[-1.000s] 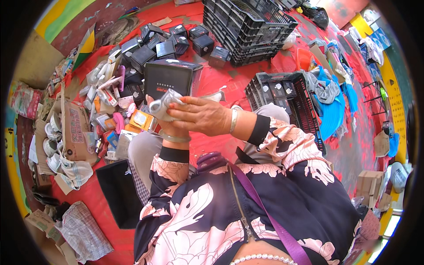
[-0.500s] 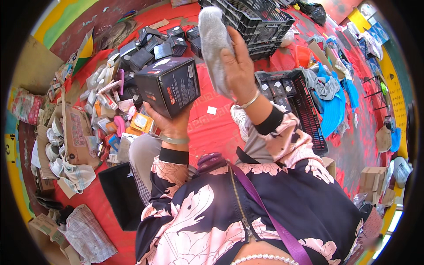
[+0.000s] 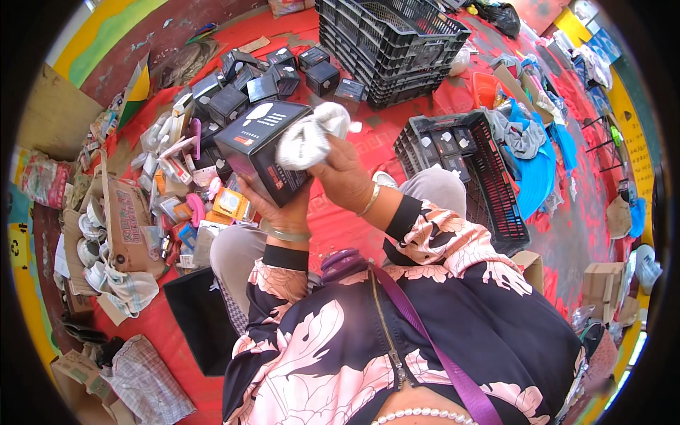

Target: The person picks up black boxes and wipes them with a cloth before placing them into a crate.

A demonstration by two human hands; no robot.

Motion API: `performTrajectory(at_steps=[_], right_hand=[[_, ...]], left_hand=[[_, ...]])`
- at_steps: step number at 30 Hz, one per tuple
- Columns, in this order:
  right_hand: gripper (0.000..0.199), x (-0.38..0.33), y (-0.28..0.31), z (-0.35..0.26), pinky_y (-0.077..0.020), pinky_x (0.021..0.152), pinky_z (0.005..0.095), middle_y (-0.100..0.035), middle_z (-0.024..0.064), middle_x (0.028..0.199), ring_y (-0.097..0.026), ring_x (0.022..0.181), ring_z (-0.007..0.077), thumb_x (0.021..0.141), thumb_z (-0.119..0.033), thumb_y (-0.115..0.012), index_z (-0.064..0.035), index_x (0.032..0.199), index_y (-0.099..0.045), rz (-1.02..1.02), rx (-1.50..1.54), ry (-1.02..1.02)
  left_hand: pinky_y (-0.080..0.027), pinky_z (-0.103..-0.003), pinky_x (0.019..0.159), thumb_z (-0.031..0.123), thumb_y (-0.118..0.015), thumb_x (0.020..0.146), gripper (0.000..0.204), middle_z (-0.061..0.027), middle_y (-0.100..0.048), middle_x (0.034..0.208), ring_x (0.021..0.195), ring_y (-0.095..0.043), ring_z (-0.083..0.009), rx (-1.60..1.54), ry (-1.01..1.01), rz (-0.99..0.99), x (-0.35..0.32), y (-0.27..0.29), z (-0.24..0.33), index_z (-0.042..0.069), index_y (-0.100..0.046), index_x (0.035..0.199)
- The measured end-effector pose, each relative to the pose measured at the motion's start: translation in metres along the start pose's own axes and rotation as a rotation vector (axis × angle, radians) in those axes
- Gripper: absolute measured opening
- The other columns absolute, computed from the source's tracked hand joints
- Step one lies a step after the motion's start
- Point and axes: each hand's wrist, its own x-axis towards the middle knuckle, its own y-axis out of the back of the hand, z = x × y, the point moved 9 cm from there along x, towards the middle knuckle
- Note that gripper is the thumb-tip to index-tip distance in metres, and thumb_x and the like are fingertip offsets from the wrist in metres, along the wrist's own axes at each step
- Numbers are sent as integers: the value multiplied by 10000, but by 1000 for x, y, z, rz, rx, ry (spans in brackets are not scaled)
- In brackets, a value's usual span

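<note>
My left hand (image 3: pixel 278 214) is closed round the lower edge of a black printed box (image 3: pixel 252 134), holding it tilted above the red floor covering. In my right hand (image 3: pixel 345 171) is a bunched grey-white cloth (image 3: pixel 306 144), pressed against the right side of the box. The cloth covers part of that side, and my right fingertips are partly hidden behind it. Beyond the box, many similar black boxes (image 3: pixel 228 104) lie heaped on the floor. A black crate (image 3: pixel 490 185) to my right has several more boxes in it.
Stacked black crates (image 3: pixel 397 53) stand at the far centre. Small packaged goods (image 3: pixel 170 166) are piled on the left beside an open cardboard box (image 3: pixel 127 223). An open black container (image 3: pixel 202 319) sits by my left leg. Blue plastic sheeting (image 3: pixel 535 170) lies right of the crate.
My right hand has come down and left, bringing the cloth from the air onto the box. The box has turned in my left hand, showing a different face.
</note>
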Motion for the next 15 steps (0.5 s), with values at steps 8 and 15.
performTrajectory(at_steps=[8,15], right_hand=[[376,-28,32,137,-507,846,299,-625,90,1093,-628,955,180,878,5,-455,-14,1251,-497,508,1131,-996],[476,33,27,63,-407,962,263,-528,77,1241,-514,1113,126,927,-158,-518,-31,1364,-379,-17,1344,-796]], left_hand=[[-293,-562,1029,622,-539,790,728,-56,-444,1352,1252,-393,-297,95,-77,17,6,5,21,165,-414,1342],[-389,-452,1001,621,-473,839,701,-68,-471,1324,1207,-458,-255,273,-66,-15,6,11,9,134,-415,1339]])
